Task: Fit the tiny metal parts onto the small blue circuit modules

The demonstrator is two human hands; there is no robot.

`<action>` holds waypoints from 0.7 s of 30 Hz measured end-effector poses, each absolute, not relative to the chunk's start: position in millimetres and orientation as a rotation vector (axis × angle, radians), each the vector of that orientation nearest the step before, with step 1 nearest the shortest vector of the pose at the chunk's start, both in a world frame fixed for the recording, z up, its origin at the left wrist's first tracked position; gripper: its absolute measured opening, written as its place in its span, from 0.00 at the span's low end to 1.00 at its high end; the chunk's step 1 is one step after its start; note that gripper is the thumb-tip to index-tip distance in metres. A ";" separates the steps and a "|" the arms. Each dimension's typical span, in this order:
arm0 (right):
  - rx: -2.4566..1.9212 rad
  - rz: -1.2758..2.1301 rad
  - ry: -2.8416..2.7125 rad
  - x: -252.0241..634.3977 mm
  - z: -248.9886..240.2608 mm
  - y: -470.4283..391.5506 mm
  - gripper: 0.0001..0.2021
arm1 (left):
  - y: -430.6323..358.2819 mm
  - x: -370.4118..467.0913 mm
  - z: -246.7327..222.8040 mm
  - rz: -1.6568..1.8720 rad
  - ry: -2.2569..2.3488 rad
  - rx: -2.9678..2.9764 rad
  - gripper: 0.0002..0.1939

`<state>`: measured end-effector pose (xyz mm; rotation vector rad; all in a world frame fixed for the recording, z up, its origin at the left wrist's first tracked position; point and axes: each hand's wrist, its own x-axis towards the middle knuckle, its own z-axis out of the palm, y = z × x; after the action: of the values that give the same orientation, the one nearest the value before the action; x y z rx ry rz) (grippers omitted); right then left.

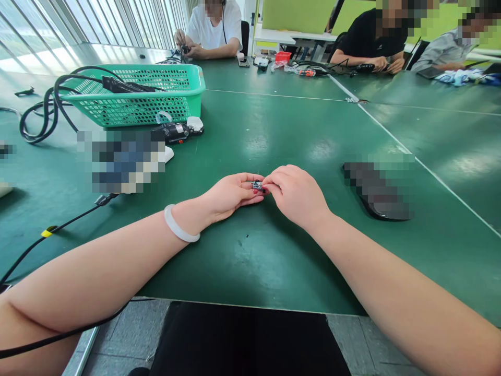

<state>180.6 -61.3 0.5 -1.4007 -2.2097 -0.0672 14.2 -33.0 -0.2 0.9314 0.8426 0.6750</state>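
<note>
Near the middle of the green table, my left hand holds a small black and white patterned piece between its fingers. A pale bangle circles my left wrist. The fingertips of my right hand are pinched together at the right end of the same piece, touching it. What the piece is exactly is too small to tell, and the fingers cover part of it.
A green basket with black cables stands at the upper left. Before it lie a black device and a blurred object. A dark oblong object lies to the right. Several people sit across the table, hands busy with small items.
</note>
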 end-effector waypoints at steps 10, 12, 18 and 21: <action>-1.323 -0.008 -2.124 179.0 -2.7 -63.7 0.12 | -33.3 13.9 -0.4 0.694 0.821 0.911 0.13; -1.313 -0.025 -2.130 177.2 -5.0 -63.7 0.12 | -33.4 13.8 -0.7 0.689 0.818 0.932 0.11; -1.286 -0.040 -2.169 173.4 -8.2 -62.9 0.14 | -32.9 14.4 -1.5 0.666 0.814 0.966 0.12; -1.278 -0.016 -2.180 173.5 -7.2 -62.7 0.16 | -32.6 14.4 -2.1 0.679 0.808 0.957 0.13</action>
<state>173.5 -62.7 -7.2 -1.2780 -2.1797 -0.0157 14.4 -32.6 -2.1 0.9565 0.8084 0.6787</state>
